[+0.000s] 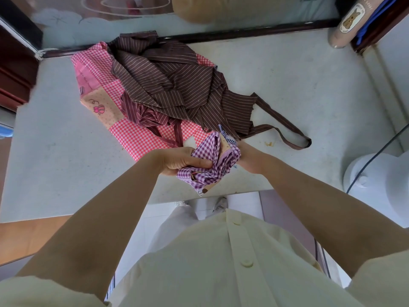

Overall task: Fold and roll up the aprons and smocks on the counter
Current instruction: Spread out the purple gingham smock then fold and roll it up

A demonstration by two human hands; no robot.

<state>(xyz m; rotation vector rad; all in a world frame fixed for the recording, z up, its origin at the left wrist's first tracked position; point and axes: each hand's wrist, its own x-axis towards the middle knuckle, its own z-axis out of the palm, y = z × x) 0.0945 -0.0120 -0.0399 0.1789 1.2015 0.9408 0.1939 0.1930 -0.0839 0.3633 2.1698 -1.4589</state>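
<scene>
Ok, left to right on the tabletop (66, 140): the pink apron (132, 134) lay flat, partly under the brown apron (172, 85), which was heaped crumpled over its right side. The left hand (177, 159) was near the front edge, its fingers curled round the purple cloth (212, 167), thumb pressed across the front. The cloth was bunched up, just beside the brown apron's near hem. The right hand (247, 157) sat against the cloth's right side; its fingers were hidden behind the cloth, so I could not tell the grip. The brown strap (296, 141) looped out to the right. A tan roll (345, 25) sat at the back right corner.
</scene>
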